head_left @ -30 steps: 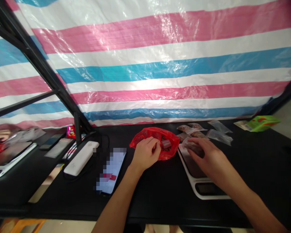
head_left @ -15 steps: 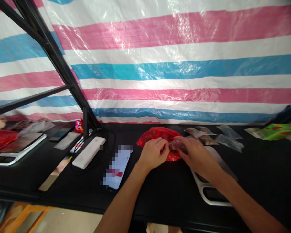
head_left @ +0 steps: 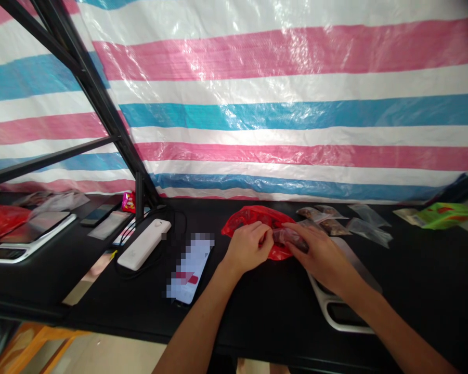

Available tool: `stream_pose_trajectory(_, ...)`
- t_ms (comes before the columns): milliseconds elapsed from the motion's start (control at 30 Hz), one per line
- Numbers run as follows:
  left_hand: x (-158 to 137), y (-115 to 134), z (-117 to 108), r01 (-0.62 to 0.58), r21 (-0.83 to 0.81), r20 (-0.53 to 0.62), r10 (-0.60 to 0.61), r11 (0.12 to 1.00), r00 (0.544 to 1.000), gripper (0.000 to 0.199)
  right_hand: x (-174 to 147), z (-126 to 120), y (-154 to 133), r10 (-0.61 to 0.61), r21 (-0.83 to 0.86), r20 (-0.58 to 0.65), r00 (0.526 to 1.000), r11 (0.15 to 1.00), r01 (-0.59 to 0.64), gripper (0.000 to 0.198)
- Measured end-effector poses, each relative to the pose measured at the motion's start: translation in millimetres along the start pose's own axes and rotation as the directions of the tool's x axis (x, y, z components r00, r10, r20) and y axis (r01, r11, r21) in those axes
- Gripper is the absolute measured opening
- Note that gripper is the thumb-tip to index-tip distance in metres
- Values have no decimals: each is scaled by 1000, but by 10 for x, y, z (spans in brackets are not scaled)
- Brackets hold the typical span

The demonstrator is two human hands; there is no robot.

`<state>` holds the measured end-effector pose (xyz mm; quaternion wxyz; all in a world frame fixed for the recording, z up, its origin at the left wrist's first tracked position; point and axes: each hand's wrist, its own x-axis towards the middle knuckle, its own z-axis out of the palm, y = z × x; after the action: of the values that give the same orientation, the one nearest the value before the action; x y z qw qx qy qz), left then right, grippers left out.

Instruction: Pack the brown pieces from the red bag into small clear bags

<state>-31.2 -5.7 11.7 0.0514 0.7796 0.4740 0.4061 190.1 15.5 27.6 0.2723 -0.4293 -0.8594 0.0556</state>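
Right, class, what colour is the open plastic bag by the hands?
The plastic bag is red; head view.

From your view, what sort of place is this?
It looks like a makeshift work booth, though I can't be sure: a striped tarp hangs behind a black table, and a scale sits on that table.

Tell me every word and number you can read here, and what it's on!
No words or numbers can be read.
Smartphone: screen pixelated, unreadable.
Power bank: faint marks, too small.
Right scale's display: no digits I can make out.
Left scale's display: too blurred.
Green packet: too blurred.
Pink packet: too small.
Red plastic bag: no readable print.
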Motion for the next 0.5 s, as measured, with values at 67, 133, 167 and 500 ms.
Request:
stream_pose_trajectory(67, 5, 10, -2, 6, -4, 0, -6, 1000, 1000, 19, -25, -16, 23, 25, 34, -8, 1000, 999, -25, 34)
stream_pose_trajectory(133, 9, 24, -4, 10, -6, 3, -10, 1000, 1000, 20, -46, -31, 48, 49, 55, -23, 999, 997, -48, 34)
stream_pose_trajectory(167, 10, 30, -4, 12, -8, 6, -12, 1000, 1000, 21, -56, -41, 61, 63, 65, -31, 998, 996, -61, 35)
stream_pose_trajectory(500, -15, 15, 11, 26, -61, -1, -26, 998, 1000, 22, -441, -240, 571, 211, 48, -94, 973, 977, -207, 42)
